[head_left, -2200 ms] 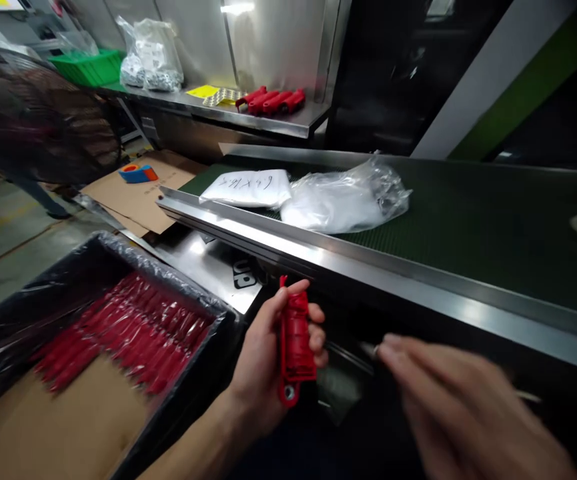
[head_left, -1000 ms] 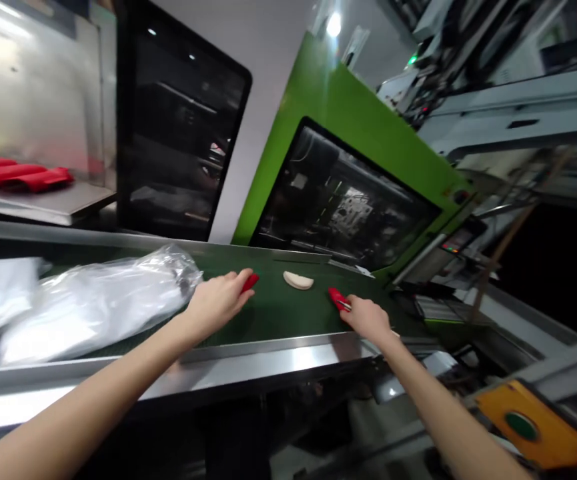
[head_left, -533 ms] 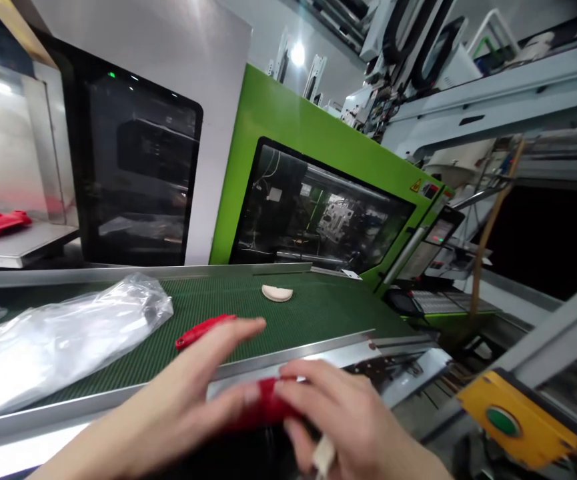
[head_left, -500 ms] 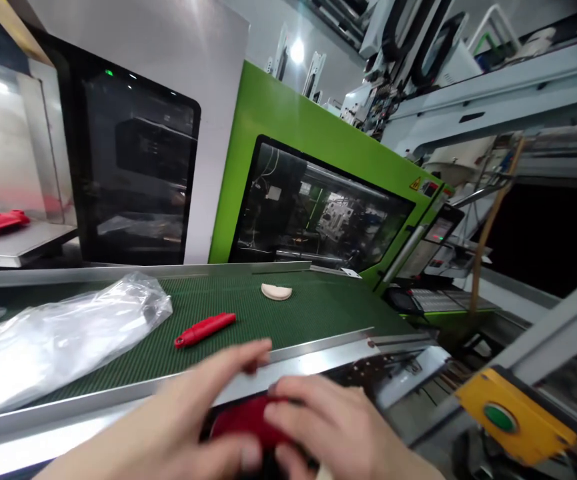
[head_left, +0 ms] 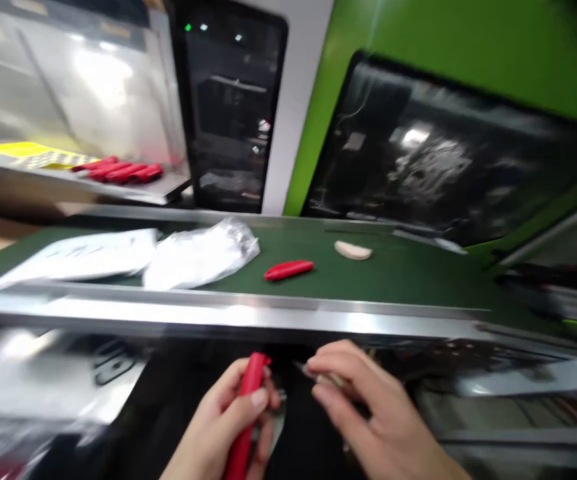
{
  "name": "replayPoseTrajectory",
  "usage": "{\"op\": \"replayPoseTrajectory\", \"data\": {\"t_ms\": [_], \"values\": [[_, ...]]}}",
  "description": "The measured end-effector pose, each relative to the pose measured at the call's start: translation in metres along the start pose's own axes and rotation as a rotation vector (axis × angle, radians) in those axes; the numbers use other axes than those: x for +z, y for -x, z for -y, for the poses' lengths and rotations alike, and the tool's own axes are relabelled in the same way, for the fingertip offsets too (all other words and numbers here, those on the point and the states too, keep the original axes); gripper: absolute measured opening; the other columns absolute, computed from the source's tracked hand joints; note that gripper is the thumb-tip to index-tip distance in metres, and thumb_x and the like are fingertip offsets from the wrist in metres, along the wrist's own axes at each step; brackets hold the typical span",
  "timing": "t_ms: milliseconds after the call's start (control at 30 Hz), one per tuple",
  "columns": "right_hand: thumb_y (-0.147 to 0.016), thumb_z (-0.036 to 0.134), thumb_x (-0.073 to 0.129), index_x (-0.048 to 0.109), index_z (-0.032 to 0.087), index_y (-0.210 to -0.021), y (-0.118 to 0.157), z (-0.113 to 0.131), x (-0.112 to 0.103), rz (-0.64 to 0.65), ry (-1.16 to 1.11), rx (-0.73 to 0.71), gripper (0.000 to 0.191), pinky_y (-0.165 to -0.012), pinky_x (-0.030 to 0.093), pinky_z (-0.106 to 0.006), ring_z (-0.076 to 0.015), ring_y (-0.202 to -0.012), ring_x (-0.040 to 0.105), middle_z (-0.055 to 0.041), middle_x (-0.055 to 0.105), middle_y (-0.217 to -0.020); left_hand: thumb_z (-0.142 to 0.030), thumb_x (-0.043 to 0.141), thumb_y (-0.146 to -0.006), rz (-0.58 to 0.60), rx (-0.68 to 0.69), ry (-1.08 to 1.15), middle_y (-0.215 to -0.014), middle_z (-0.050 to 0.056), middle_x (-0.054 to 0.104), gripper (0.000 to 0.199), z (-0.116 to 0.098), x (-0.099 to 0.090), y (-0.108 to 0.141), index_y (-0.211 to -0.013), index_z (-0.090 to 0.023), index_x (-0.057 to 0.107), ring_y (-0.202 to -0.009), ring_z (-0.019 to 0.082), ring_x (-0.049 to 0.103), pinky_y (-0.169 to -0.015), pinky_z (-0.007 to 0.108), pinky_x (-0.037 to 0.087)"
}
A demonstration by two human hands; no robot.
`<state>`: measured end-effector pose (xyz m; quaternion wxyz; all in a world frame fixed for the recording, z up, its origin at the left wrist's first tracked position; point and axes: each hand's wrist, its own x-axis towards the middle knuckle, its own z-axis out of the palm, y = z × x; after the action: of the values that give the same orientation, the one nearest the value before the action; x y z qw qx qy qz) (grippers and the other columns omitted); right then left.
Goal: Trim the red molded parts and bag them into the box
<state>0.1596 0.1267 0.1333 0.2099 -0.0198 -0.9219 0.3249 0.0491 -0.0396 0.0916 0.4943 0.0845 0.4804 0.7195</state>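
Observation:
My left hand [head_left: 238, 413] is wrapped round a long red plastic part [head_left: 251, 380] shaped like a handle, its top end tilted up and slightly right. The thumb presses along its near face. To the right, apart from that part, my right hand [head_left: 368, 400] pinches a small knife-like tool [head_left: 337, 380] with a thin tip pointing left; blur and fingers hide most of it. Beyond both hands, a second red plastic part [head_left: 289, 269] lies on the green conveyor belt [head_left: 398, 280]. A pale half-moon piece [head_left: 353, 251] rests to its right.
Clear plastic bags [head_left: 201, 257] lie on the belt's left part. A metal rail [head_left: 288, 313] edges the belt on my side. Several red parts [head_left: 123, 172] sit on a metal shelf at the back left. Behind the belt stands a green machine [head_left: 468, 67] with a dark window.
My view has turned left and down. The hands, earlier close together round a dark red thing, are now apart, the left holding the red part upright and the right holding the tool.

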Motion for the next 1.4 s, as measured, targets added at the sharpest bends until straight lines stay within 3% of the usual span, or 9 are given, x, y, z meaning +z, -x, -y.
{"op": "replayPoseTrajectory", "data": {"t_ms": [67,233,467,867,1033,1233,1400], "values": [[-0.092,0.01,0.05,0.056,0.024,-0.118,-0.001,0.002,0.007,-0.024,0.033,-0.141,0.03,-0.087,0.048,-0.011,-0.005,-0.1,0.06,-0.0003,0.061,-0.109,-0.046,0.061,-0.084,-0.061,-0.015,0.086,-0.08,0.001,0.059,0.029,-0.001,0.001,0.01,-0.092,-0.019,0.053,-0.044,0.006,0.042,-0.033,0.014,0.031],[-0.09,0.004,0.051,0.054,0.019,-0.13,0.002,-0.003,0.032,-0.009,0.227,-0.304,0.043,-0.095,0.045,-0.018,-0.0087,-0.109,0.057,-0.0037,0.06,-0.12,-0.052,0.054,-0.087,-0.081,-0.115,0.092,-0.051,-0.002,0.048,0.036,0.002,-0.008,0.03,-0.093,-0.017,0.054,-0.039,0.007,0.035,-0.035,0.013,0.028],[-0.09,0.004,0.051,0.059,0.015,-0.125,0.001,0.013,0.054,-0.017,0.274,-0.353,0.038,-0.087,0.045,-0.026,-0.0122,-0.103,0.057,-0.0058,0.06,-0.116,-0.046,0.041,-0.088,-0.074,-0.037,0.217,-0.085,0.008,0.063,0.034,0.008,-0.015,0.045,-0.096,-0.015,0.052,-0.047,0.009,0.049,-0.036,0.015,0.033],[-0.088,0.004,0.055,0.059,0.013,-0.127,0.0,0.019,0.053,0.011,0.348,-0.414,0.04,-0.087,0.045,-0.031,-0.0168,-0.107,0.056,-0.008,0.061,-0.118,-0.043,0.044,-0.088,-0.097,0.048,0.249,-0.091,0.007,0.062,0.031,0.007,-0.017,0.049,-0.092,-0.014,0.054,-0.044,0.007,0.049,-0.038,0.018,0.031],[-0.087,0.007,0.056,0.058,0.014,-0.129,0.001,0.021,0.052,0.029,0.34,-0.441,0.043,-0.089,0.046,-0.033,-0.0186,-0.107,0.057,-0.0081,0.061,-0.12,-0.044,0.042,-0.089,-0.101,0.032,0.215,-0.071,0.003,0.057,0.032,0.006,-0.017,0.049,-0.092,-0.015,0.054,-0.043,0.009,0.046,-0.039,0.018,0.031],[-0.087,0.004,0.055,0.059,0.014,-0.127,0.001,0.026,0.055,-0.003,0.336,-0.378,0.042,-0.089,0.045,-0.034,-0.0186,-0.106,0.057,-0.0078,0.062,-0.117,-0.041,0.042,-0.089,-0.093,0.045,0.228,-0.096,0.008,0.062,0.029,0.005,-0.017,0.049,-0.093,-0.015,0.054,-0.044,0.007,0.048,-0.038,0.018,0.031],[-0.088,0.008,0.055,0.055,0.014,-0.134,0.003,0.019,0.053,0.05,0.408,-0.449,0.046,-0.087,0.043,-0.031,-0.0175,-0.106,0.055,-0.0073,0.061,-0.121,-0.044,0.041,-0.09,-0.109,0.027,0.196,-0.066,0.003,0.056,0.033,0.007,-0.017,0.05,-0.091,-0.015,0.055,-0.044,0.009,0.046,-0.04,0.017,0.032]]}}
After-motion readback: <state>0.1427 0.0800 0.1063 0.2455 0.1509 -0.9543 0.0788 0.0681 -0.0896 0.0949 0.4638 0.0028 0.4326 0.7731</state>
